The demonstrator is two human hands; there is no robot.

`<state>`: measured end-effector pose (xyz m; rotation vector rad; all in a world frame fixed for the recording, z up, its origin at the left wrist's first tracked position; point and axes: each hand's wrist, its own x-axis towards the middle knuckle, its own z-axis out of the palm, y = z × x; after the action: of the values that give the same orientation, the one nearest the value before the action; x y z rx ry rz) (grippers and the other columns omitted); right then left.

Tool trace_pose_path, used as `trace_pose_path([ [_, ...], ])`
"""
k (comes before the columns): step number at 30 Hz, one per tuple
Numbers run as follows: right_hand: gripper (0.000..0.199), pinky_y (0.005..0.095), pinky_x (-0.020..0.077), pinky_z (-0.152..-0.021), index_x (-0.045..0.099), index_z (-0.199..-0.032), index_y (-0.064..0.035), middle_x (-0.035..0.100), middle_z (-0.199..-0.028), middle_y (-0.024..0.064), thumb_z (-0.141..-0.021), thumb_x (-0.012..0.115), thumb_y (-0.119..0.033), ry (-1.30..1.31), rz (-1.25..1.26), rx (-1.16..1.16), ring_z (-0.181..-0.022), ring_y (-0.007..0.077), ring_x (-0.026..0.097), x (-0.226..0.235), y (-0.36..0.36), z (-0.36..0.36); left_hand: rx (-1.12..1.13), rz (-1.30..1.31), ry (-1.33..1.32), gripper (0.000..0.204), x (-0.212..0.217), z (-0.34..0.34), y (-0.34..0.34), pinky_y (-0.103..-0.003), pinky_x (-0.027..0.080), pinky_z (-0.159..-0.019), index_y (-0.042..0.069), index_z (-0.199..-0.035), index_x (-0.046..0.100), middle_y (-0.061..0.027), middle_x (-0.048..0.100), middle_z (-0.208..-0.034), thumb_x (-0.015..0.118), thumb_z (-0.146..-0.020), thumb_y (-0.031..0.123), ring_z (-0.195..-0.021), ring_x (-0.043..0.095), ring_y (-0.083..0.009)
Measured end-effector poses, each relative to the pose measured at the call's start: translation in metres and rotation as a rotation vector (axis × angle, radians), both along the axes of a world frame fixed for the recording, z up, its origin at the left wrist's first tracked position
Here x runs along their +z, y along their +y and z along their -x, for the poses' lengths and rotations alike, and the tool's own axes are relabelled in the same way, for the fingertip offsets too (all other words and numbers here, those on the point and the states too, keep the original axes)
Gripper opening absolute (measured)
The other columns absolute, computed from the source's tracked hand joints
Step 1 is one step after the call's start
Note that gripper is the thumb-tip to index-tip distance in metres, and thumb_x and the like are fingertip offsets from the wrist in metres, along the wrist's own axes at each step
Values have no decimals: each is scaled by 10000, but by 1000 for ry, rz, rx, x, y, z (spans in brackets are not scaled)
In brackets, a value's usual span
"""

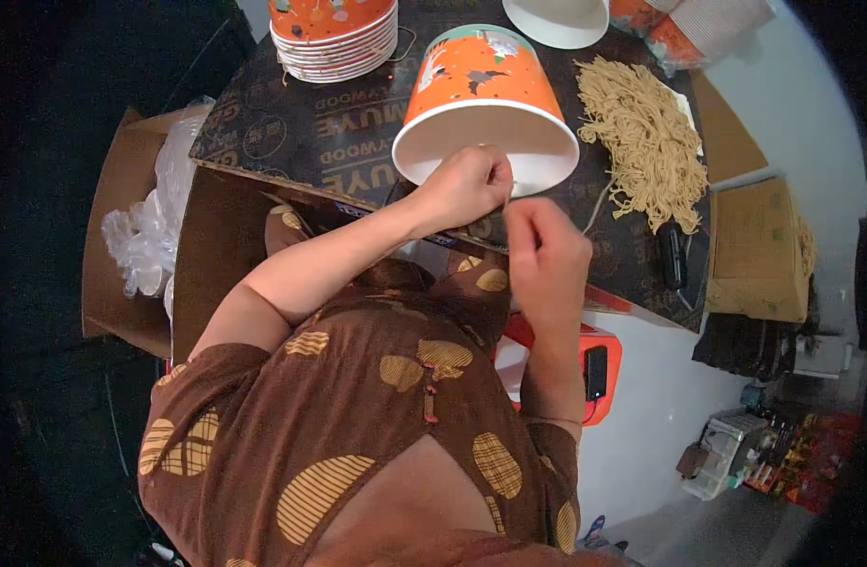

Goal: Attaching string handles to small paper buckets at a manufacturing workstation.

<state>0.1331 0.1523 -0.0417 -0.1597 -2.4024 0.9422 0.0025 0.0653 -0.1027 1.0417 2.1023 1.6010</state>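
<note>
Our left hand [466, 184] is closed in a pinch on a thin pale cord [511, 194] right at the rim of the orange paper bucket [480, 85], which lies on its side with its white open mouth turned toward us. Our right hand [547, 250], just below that mouth, is curled narrow with the fingertips pinched on the same cord; the two hands are almost touching.

The bucket rests near the front edge of a dark bench [291, 123], a board of printed plywood. Right of the bucket lies a heap of tan cords [641, 132], with a small black tool [674, 255] just below the heap. Behind the bucket, to its left, stands a stack of orange buckets [334, 38]; behind it to the right we see a white bucket bottom [558, 19].

Left of the bench an open cardboard box [121, 246] holds crumpled clear plastic [150, 227]. Right of the cord heap sits another cardboard box [755, 250]. Below the bucket, beyond our right forearm, is an orange stool [599, 369] with a black device on it, standing on a pale grey floor [660, 416].
</note>
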Motion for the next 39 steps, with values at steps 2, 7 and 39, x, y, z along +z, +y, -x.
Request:
trace_pose_path([
  [2,94,337,503,-608,638,-858,-6,647,-749,126,-846,630,-99,1,-88,300,-637,268,635,16,-8,-17,-34,39,-67,88,4,1,-1,-257,451,-628,0,-758,573,-11,577,-718,615,-830,28,-702,530,-79],
  [7,110,408,508,-639,635,-826,-83,653,-907,106,-850,620,-190,-119,-45,507,-792,302,647,21,2,-22,-56,-26,-77,104,0,7,-5,-239,416,-561,28,-745,552,23,532,-696,637,-802,12,-639,496,-62],
  [39,136,433,473,-617,570,-994,-71,606,-828,156,-861,579,-40,143,-180,-89,-726,365,604,-56,22,24,-115,-71,-379,76,13,5,-9,-245,391,-483,16,-693,560,-11,529,-636,586,-743,-35,-559,489,-87],
])
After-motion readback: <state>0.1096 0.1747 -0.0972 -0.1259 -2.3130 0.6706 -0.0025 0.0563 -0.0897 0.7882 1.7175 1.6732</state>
